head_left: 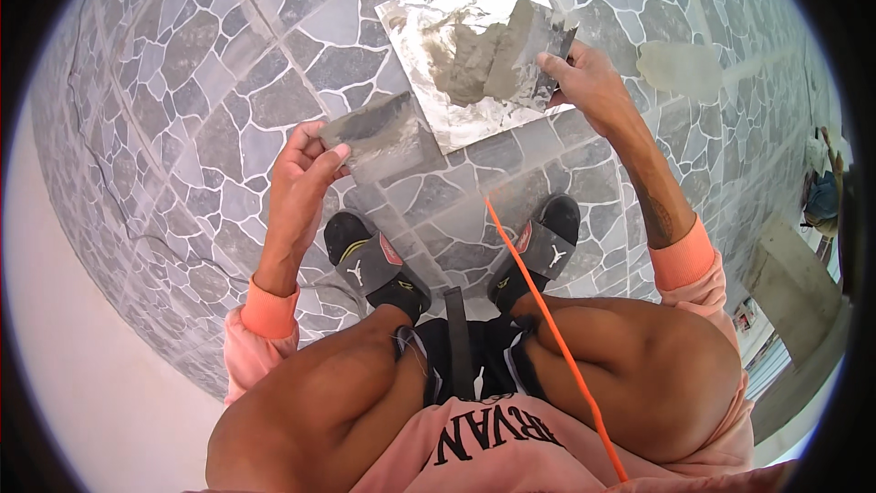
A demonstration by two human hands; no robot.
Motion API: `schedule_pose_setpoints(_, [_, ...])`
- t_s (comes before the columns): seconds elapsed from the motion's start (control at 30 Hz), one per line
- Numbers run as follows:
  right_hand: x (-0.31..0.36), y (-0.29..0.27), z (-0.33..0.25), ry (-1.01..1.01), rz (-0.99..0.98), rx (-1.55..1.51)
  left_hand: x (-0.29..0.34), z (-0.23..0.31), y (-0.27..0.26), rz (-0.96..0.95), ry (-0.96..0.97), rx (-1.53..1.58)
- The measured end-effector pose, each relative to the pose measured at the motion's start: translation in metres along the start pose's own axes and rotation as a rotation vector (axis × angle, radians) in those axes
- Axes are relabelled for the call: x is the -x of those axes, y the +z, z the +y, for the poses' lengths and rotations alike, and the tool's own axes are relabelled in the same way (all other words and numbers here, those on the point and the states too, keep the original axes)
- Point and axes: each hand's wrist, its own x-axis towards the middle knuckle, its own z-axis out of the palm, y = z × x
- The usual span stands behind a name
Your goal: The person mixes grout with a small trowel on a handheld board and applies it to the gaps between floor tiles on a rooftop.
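A square, shiny silver-white sheet [411, 32] lies on the patterned floor ahead of me, with a mound of wet grey mortar [488, 55] spread over its middle. My right hand [589, 82] pinches a thin dark flat blade [558, 47] between thumb and fingers at the sheet's right side, close against the mortar. My left hand [306, 164] grips the left end of a flat grey rectangular plate [379, 135], thumb on top and fingers beneath. Grey mortar smears its face. The plate's far right end is close to the sheet's left edge; whether they touch I cannot tell.
My feet in dark slide sandals [365, 265] stand just behind the sheet. An orange cord [547, 315] hangs down the middle. A pale smear [680, 68] marks the stone-pattern floor [324, 68] at right. A grey block-like object [794, 288] stands far right; a thin cable runs along the left.
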Motion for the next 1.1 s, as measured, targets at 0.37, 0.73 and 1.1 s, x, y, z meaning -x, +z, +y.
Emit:
schedule_pose_setpoints(0.37, [0.022,0.069,0.076,0.301,0.192,-0.654,-0.002,-0.004,-0.005,0.004,-0.025,-0.018])
schedule_pose_setpoints(0.73, [0.015,0.015,0.013,0.115,0.198,-0.63,0.002,-0.005,-0.01,0.018,-0.006,0.008])
schedule_pose_setpoints(1.1, [0.02,0.097,0.064,0.297,0.307,-0.67,-0.001,-0.004,-0.007,-0.03,-0.025,-0.02])
